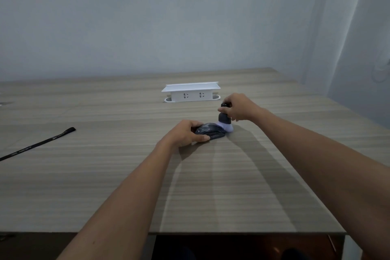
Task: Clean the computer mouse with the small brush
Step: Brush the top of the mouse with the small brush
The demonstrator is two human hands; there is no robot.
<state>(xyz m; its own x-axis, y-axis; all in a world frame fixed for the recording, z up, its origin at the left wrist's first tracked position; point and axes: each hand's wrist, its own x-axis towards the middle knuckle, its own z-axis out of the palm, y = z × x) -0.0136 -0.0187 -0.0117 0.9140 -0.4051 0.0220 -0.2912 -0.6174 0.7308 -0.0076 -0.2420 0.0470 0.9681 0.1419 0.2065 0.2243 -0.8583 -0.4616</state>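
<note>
Head view. The mouse (211,131) lies on the tabletop (105,175), centre of frame, slightly right. The left hand (185,133) grips it from the near-left side; its fingers (197,123) curl over the back and the thumb presses the near edge. The right hand (238,107) grasps the dark handle of the small brush (224,121), held roughly upright, with the pale bristles splayed against the far-right end of the mouse and touching the tabletop beside it.

Risks, judged from this pose:
- The bristles sit half on the mouse and half on the tabletop, so a stroke may sweep the wood instead of the mouse.
- A sideways push from the brush could slide or pivot the mouse if the left hand's hold loosens.
- Bristles pressed this flat may bend rather than reach the seams and the wheel gap.
- Loosened dust would land on the tabletop just beside the mouse.

Containers: none seen. A white socket box (191,92) stands behind the hands, upper centre, its sockets with nothing plugged in. A black strap (38,144) lies at the left, well apart.
</note>
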